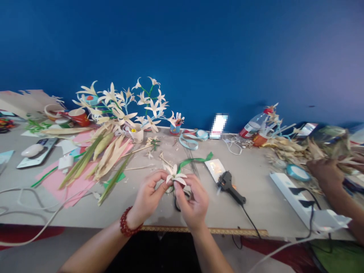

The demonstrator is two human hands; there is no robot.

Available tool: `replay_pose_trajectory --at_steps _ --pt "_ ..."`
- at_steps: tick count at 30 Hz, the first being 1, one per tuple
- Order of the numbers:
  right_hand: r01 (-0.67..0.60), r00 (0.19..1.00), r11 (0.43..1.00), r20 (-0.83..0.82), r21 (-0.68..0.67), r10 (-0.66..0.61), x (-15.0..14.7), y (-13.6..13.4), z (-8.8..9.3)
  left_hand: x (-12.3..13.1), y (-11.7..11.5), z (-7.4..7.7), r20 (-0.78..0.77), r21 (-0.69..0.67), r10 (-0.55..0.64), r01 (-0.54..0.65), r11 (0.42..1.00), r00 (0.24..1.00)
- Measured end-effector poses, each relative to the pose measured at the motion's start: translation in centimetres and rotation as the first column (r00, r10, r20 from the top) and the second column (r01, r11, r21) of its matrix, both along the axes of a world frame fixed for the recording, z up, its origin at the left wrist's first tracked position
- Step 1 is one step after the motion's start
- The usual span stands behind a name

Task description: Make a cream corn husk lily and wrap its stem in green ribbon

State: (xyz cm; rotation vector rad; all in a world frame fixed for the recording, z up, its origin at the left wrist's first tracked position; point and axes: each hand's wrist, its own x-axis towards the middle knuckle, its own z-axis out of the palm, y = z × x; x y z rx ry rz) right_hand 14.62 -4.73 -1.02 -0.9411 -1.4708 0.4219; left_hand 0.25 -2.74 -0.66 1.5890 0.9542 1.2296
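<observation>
I'm pinching the pale flower (pixel 175 175) at its base, left hand (pixel 148 198) and right hand (pixel 192 201) both closed on it; gripping lightly, I judge, is sparing the petals.

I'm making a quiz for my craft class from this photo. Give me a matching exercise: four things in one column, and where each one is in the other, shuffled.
Things
1. flower
2. glue gun
3. mouse
4. bracelet

Places
a. at the far left of the table
b. round a wrist
c. pinched between the left hand and the right hand
d. lying on the table just right of the hands

Pairs: 1-c, 2-d, 3-a, 4-b
</observation>
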Motion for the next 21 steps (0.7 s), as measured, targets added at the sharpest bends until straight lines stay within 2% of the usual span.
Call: replay_pose_trajectory --at_steps 5,9,16,21 --pt "-0.001 1.0 1.0 -0.027 -0.001 0.001 -0.1 0.0 0.1 0.3 0.2 -0.5 0.093 -0.07 -0.007 0.014 0.997 0.996" --pt "-0.005 0.999 1.0 -0.034 -0.027 0.004 -0.1 0.0 -0.1 0.4 0.3 -0.8 0.102 -0.08 -0.004 0.012 0.997 0.995" --pt "-0.023 0.998 0.993 -0.068 -0.116 0.015 0.2 0.1 0.4 0.0 0.5 -0.5 0.011 -0.045 -0.029 0.029 0.999 1.0" --pt "-0.086 0.995 0.983 -0.066 -0.16 0.077 0.8 0.2 1.2 -0.5 0.8 -0.1 -0.051 -0.026 -0.076 0.075 0.997 0.996"
